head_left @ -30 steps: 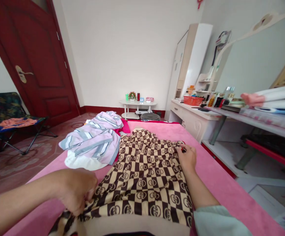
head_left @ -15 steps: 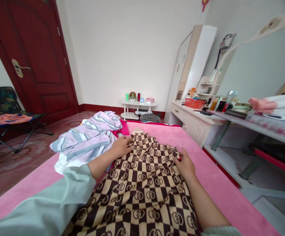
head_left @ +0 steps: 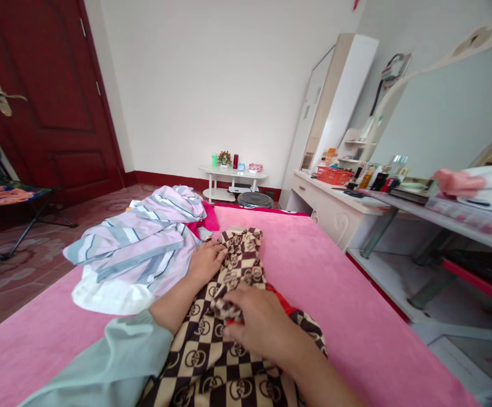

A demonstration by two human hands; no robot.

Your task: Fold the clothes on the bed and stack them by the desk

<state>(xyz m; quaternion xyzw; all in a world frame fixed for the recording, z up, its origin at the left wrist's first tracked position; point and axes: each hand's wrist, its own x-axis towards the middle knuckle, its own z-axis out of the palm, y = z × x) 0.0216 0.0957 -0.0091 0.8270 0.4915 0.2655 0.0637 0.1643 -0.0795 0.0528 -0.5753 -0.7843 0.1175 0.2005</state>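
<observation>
Because soft, slippery-looking cloth would probably shift if left loose, the head view shows both hands at work on the brown-and-beige checkered garment [head_left: 205,339], which lies on the pink bed cover [head_left: 364,333] directly before the person. The left hand [head_left: 207,260] rests palm down with fingers spread slightly over the garment's left edge near the far end, seemingly to anchor it. The right hand [head_left: 262,316] pinches a bunched part of the garment between thumb and fingers above its middle, apparently to keep the right side turned inward; red fabric [head_left: 282,299] shows along that turned side, perhaps its inner face. To the left, a rumpled striped cloth [head_left: 144,243] lies heaped beside the garment, over a white cloth [head_left: 110,297], presumably leaving room for the hands.
</observation>
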